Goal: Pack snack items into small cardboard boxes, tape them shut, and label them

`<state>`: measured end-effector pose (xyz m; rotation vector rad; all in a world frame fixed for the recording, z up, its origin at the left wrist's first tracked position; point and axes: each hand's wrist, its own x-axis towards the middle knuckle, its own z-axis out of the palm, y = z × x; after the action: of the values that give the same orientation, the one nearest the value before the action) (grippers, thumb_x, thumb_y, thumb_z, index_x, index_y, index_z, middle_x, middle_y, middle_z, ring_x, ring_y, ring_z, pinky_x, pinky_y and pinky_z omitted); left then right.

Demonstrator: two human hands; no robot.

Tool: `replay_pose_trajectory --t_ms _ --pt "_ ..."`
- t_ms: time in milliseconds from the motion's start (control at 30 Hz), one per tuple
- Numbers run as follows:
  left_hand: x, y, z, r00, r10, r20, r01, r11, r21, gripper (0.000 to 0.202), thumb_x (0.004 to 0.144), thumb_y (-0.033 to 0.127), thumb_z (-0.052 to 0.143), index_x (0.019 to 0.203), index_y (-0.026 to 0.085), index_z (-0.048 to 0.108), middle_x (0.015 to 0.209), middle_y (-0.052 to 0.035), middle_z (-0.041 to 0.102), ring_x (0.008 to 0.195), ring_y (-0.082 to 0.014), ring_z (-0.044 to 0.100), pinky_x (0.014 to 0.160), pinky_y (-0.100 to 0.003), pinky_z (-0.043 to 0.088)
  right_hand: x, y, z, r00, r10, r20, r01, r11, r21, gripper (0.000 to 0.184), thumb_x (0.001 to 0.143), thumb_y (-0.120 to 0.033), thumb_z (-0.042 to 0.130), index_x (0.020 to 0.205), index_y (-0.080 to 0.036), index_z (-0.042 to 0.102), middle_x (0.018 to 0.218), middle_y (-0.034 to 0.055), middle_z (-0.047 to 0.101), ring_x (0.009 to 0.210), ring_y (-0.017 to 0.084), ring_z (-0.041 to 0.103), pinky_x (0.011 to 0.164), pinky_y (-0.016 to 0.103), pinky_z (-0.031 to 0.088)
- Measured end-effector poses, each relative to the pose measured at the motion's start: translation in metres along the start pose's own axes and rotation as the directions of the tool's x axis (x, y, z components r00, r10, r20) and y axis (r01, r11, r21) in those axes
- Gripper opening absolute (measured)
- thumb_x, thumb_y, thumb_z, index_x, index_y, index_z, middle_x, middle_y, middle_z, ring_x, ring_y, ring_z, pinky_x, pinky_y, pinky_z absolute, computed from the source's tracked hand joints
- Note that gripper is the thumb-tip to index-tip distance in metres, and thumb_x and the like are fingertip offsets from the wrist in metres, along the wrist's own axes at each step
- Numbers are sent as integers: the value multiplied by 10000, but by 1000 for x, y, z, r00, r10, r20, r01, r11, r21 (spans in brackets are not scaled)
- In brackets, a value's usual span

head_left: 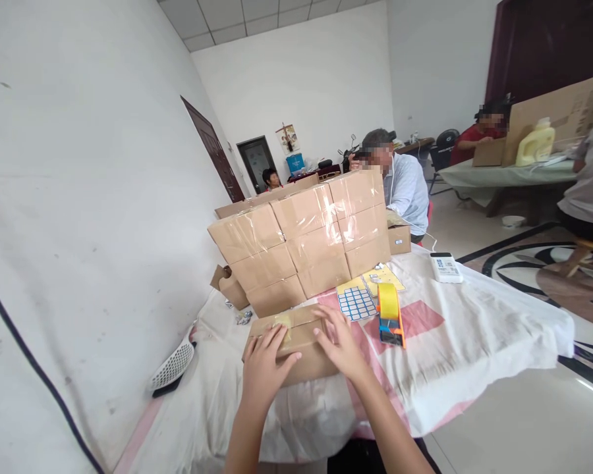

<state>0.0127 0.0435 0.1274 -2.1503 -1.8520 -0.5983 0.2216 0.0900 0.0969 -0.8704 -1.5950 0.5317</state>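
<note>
A brown cardboard box (306, 359) lies on the cloth-covered table in front of me, its top flaps folded together. Tape or a yellowish patch shows on the lid near its left part. My left hand (267, 355) rests on the left of the lid, fingers stretched out and thumb apart. On the right end of the box lies my right hand (340, 339), fingers spread over the top edge. A tape dispenser (389, 315) with a yellow roll stands to the right of the box, touched by neither hand. Beside it is a sheet of blue-bordered labels (356, 303).
Stacked taped boxes (301, 243) form a wall behind the box. A white perforated slipper-like thing (174, 365) lies at left by the wall. A white device (445, 268) sits near the right table edge. A person (408, 184) sits beyond the stack; others sit farther back.
</note>
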Motion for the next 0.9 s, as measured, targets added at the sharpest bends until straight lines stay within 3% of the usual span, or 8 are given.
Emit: replay_pose_trajectory --t_ms 100,200,233,300,400,533,733,900 --pt "0 2 -3 1000 -21 19 21 1000 6 523 900 436 638 1397 278 596 1468 -48 611 1405 -312 513 1167 -525 379 -4 16 -26 929 -24 -370 -16 994 -106 420 936 -355 548 1329 -207 543 1346 137 604 1288 298 533 1119 529 383" --pt "-2 4 -3 997 -42 61 43 999 -11 525 919 425 594 1422 275 576 1499 -46 581 1439 -309 471 1195 -546 336 0 51 -66 739 43 -673 -192 970 -149 490 861 -447 598 1256 -160 558 1295 168 593 1273 341 517 1107 560 381" --pt "-3 5 -3 995 -49 81 51 999 -20 534 922 421 582 1435 273 564 1512 -47 568 1450 -308 456 1202 -549 323 3 64 -79 690 150 -708 -288 954 -79 521 845 -480 590 1246 -151 551 1299 178 585 1278 347 514 1090 549 400" --pt "-3 8 -5 990 -65 124 69 997 -27 563 913 412 581 1458 275 544 1531 -53 547 1464 -314 431 1209 -559 302 10 88 -99 653 394 -647 -440 892 99 602 812 -539 569 1254 -133 525 1295 205 590 1213 345 574 964 489 504" --pt "2 14 -10 977 -101 188 106 994 -13 601 871 385 613 1458 276 549 1534 -74 538 1467 -337 413 1204 -588 280 14 109 -112 703 550 -450 -521 830 200 593 730 -574 635 1137 -144 590 1070 167 701 911 315 690 664 384 552" --pt "13 23 -18 956 -138 259 145 989 -7 626 819 385 618 1431 254 582 1527 -92 532 1450 -324 425 1202 -555 282 8 119 -107 797 548 -254 -530 836 141 469 698 -608 674 892 -183 648 818 88 727 773 288 699 620 336 513" --pt "19 34 -19 936 -150 318 147 989 35 680 798 425 555 1438 194 573 1569 -127 480 1446 -333 422 1227 -571 231 5 120 -92 817 452 -357 -426 892 154 476 649 -667 685 615 -246 464 563 16 563 619 250 603 615 357 474" --pt "15 25 -2 947 -102 304 94 995 39 661 829 379 471 1451 174 560 1518 -171 539 1398 -360 499 1166 -620 331 0 101 -89 800 442 -406 -348 893 286 473 698 -693 645 760 -230 575 762 74 699 760 298 680 707 424 552"
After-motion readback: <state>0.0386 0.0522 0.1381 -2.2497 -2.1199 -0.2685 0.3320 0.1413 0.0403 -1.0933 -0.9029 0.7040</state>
